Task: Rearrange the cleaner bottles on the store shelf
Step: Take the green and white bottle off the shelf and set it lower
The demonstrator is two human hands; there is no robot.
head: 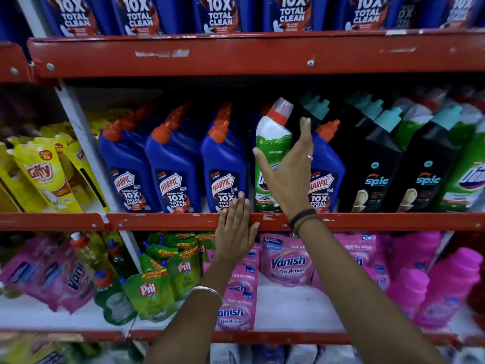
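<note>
A green and white cleaner bottle [273, 143] with a red and white cap stands on the middle shelf [162, 221] among blue Harpic bottles [173, 166]. My right hand [287, 174] wraps the front of the green bottle, thumb on its left side and fingers on its right. One more blue Harpic bottle [326, 166] stands just right of that hand. My left hand [236, 227] lies flat on the shelf's red front lip, fingers spread, holding nothing. Black Spic bottles [378, 166] fill the shelf further right.
Yellow Giffy pouches [44, 174] lean at the middle shelf's left. Below are green Pril pouches [157, 279], pink Vanish pouches [288, 261] and pink bottles [446, 285]. Blue Harpic bottles [220, 14] line the top shelf. A green Domex bottle [469, 177] stands far right.
</note>
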